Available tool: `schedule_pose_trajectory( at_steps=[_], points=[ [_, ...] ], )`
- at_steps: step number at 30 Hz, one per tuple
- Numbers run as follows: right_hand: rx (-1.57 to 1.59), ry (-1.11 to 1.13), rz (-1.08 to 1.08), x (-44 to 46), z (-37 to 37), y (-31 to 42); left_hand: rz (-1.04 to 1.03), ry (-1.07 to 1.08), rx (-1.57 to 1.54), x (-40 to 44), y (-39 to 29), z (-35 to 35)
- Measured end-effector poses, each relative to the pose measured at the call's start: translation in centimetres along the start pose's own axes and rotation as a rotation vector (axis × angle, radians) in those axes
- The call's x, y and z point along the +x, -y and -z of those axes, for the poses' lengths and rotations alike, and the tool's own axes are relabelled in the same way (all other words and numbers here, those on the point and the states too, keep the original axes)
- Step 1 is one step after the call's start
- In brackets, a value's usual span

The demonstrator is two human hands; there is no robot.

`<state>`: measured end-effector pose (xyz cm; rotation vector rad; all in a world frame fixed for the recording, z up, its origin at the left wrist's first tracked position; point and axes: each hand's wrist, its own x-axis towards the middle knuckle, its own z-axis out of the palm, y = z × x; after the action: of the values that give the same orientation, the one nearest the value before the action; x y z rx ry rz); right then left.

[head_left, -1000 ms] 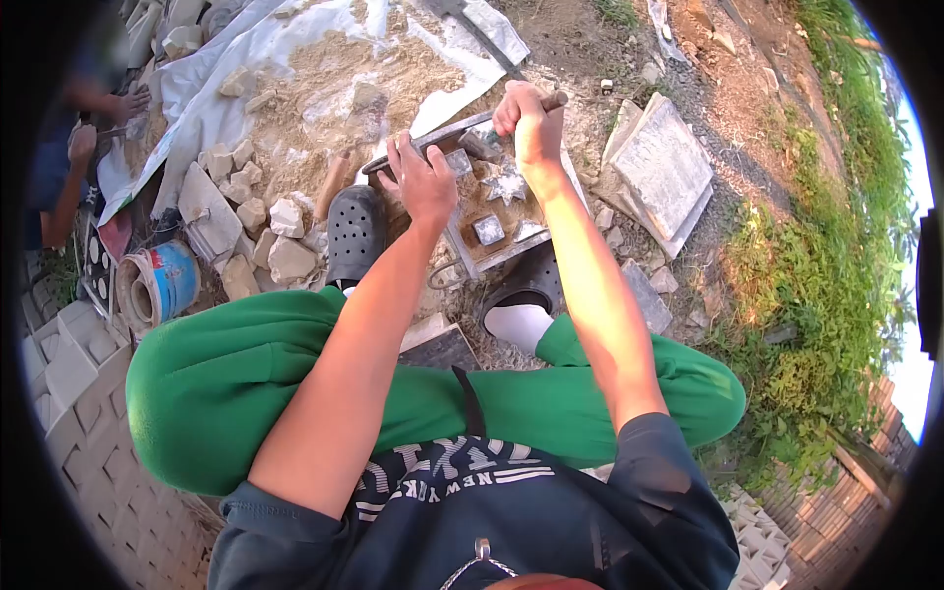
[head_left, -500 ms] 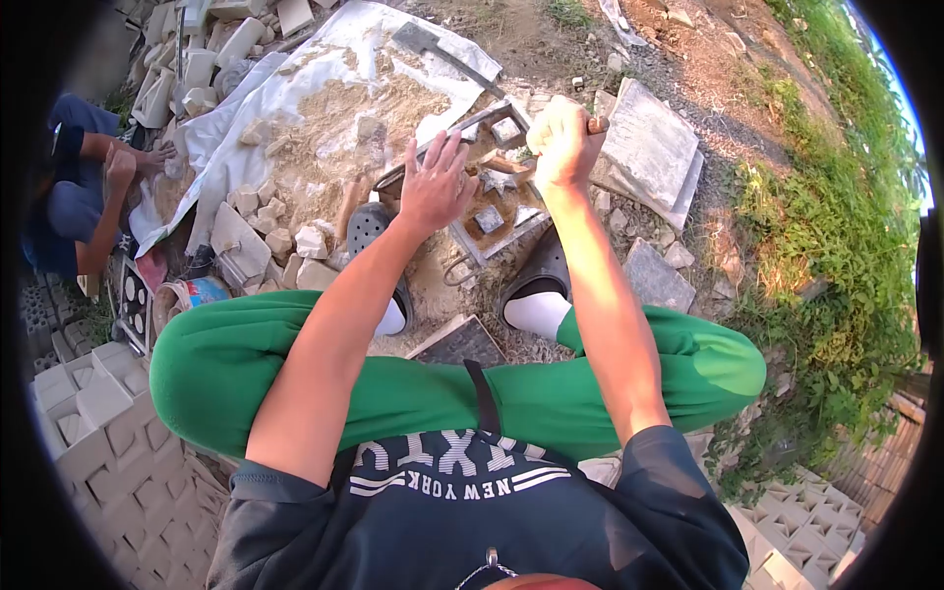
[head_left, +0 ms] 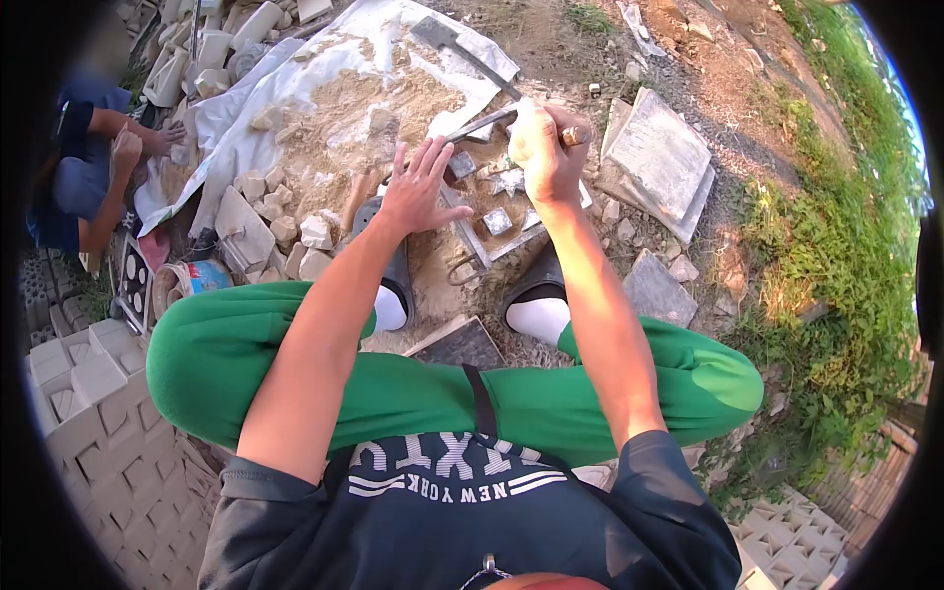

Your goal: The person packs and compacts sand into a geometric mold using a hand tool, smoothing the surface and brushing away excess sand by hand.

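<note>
A metal block mould [head_left: 474,242] with a star-shaped insert [head_left: 508,183] and square inserts [head_left: 498,220] lies on the ground between my feet. Sandy material shows around the inserts. My left hand [head_left: 418,192] is open over the mould's left side, fingers spread; whether it touches the frame I cannot tell. Above the mould's right side, my right hand [head_left: 547,155] is closed around the wooden handle [head_left: 573,136] of a tool. My fist hides the rest of that tool, along with the mould's far right part.
A white sheet [head_left: 218,126] bearing sandy mix lies ahead, with a flat-bladed tool [head_left: 442,35] on it. Stone slabs [head_left: 657,147] are stacked at right. Another person [head_left: 84,187] crouches at left near a bucket [head_left: 202,276]. Patterned blocks [head_left: 103,423] stand at lower left.
My right hand has moved left over the mould with the tool handle. My left hand has shifted slightly left, its thumb now spread out. The view has shifted a little.
</note>
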<state>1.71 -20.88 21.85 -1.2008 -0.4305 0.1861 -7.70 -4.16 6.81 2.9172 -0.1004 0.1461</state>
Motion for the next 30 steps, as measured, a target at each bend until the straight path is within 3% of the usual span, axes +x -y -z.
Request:
schedule_pose_trajectory(
  at_steps=[3,6,13,17,20,25,28,30],
  points=[
    [-0.096,0.110,-0.033,0.0,0.1,-4.0,0.051,0.096,0.003,0.7,0.6,-0.1],
    [-0.155,0.047,-0.092,-0.7,0.7,-9.6,0.049,0.160,-0.064,1.5,0.9,-0.3],
    [0.033,0.031,-0.028,-1.3,-0.5,-8.0,-0.009,0.337,-0.133,2.2,2.0,1.0],
    [0.088,0.023,-0.263,0.0,-0.1,-9.4,-0.015,0.423,-0.175,2.8,2.4,1.5],
    [-0.073,0.096,0.022,-0.8,-0.9,-8.1,0.001,0.462,-0.186,3.0,2.5,1.7],
    [-0.117,0.314,-0.194,0.5,-0.2,-8.3,0.032,0.537,-0.199,3.4,2.3,1.9],
    [-0.096,0.275,-0.126,0.0,-0.5,-7.8,0.046,0.573,-0.196,3.8,2.2,2.2],
    [-0.130,0.119,-0.134,-1.0,-0.4,-9.2,0.051,0.591,-0.197,3.8,2.2,2.4]
  ],
)
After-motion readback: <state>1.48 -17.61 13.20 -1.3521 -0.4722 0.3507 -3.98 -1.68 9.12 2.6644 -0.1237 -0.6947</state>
